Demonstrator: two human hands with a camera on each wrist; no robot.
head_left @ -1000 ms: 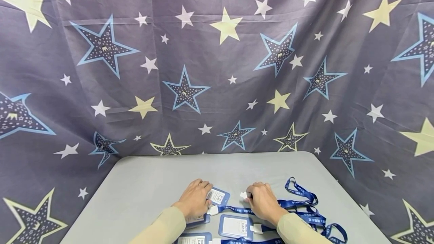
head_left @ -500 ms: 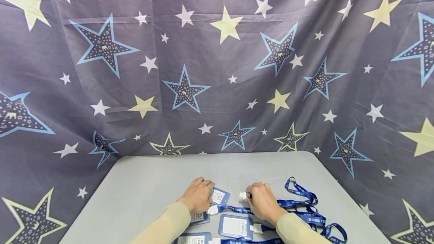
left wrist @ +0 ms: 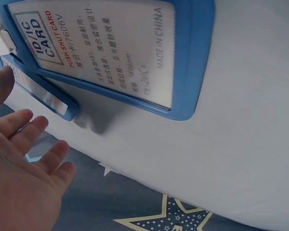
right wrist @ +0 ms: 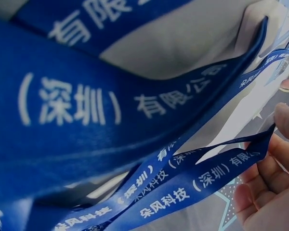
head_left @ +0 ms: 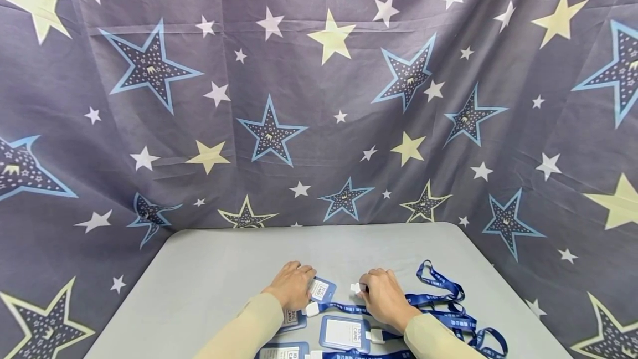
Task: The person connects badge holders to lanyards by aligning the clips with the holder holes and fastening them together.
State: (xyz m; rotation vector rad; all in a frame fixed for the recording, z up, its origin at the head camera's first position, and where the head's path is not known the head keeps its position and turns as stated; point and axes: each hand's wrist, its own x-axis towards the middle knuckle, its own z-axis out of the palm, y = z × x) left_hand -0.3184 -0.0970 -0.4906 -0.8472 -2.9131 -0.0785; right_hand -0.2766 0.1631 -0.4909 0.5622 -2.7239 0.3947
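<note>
My left hand [head_left: 290, 287] reaches over the left end of a blue-framed badge holder [head_left: 322, 291] lying at the back of the group. In the left wrist view its fingers [left wrist: 26, 130] are loosely extended beside that holder [left wrist: 53, 100], with the thumb overlapping it. My right hand [head_left: 382, 295] pinches a blue lanyard [right wrist: 216, 178] between thumb and fingertips, close to its end. A white clip [head_left: 356, 288] sticks out leftward from this grip, apart from the badge holder's slotted end. White lettering runs along the strap.
More badge holders [head_left: 344, 333] with white clips and lanyards lie nearer me, one [head_left: 294, 320] under my left wrist. Loops of blue lanyard [head_left: 451, 320] are bunched on the right of the grey table [head_left: 224, 270]. A star-patterned curtain [head_left: 309, 98] hangs behind.
My left hand has slid slightly right, further over the back badge holder. The right hand keeps its pinch on the lanyard, nearly still.
</note>
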